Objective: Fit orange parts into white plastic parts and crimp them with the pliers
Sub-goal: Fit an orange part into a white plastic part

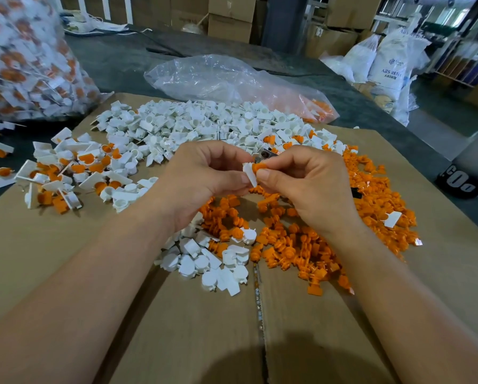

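While left hand [201,178] pinches white part [248,175], right hand [307,185] pinches orange part [260,167] | pliers [267,155] half-hidden behind.

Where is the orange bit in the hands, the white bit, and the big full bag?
Orange bit [261,167]: head view, its exposed top.
White bit [250,175]: head view, its flat tab.
Full bag [24,65]: head view, its side.

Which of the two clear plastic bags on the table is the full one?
The clear plastic bag at far left, bulging with white-and-orange pieces. The other clear bag, behind the white parts, lies collapsed with a few orange parts inside.
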{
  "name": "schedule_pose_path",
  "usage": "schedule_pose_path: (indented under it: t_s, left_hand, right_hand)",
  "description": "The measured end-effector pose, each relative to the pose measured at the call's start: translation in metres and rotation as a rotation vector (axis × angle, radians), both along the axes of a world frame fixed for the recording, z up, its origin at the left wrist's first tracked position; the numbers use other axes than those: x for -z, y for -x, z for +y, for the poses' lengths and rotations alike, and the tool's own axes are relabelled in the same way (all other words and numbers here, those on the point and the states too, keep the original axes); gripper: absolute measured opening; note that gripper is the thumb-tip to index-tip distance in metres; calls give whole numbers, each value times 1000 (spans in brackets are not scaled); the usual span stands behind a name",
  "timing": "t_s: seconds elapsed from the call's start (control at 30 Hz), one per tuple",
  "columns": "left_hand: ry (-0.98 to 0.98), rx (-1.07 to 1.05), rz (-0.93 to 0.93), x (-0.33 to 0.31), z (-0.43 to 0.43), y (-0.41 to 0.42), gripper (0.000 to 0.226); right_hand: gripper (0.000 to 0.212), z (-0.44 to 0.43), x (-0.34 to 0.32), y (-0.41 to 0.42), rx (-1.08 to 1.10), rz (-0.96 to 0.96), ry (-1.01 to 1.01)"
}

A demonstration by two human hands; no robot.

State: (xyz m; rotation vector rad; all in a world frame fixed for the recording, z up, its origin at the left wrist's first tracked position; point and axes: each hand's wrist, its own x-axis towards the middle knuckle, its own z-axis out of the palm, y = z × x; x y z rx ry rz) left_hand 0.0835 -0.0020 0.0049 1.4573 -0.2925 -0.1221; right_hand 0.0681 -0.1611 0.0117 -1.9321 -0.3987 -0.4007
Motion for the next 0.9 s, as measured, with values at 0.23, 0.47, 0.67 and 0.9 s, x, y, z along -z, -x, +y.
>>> schedule_pose_path:
  t_s: [0.23, 0.47, 0.67, 0.9]
  left_hand:
    - [26, -8, -7, 0, 0, 1, 37]
    - [-7, -39, -37, -1, -1, 1, 27]
    - [-169, -69, -135, -1, -2, 3, 31]
    - [-176, -51, -123, 2, -4, 3, 29]
  right_hand:
    - [19, -1, 0, -1, 37, -5, 3]
    - [21, 0, 4, 0, 146, -36, 199]
    - [13, -1, 5, 1, 154, -93, 352]
    - [13, -1, 3, 3, 158, -180, 503]
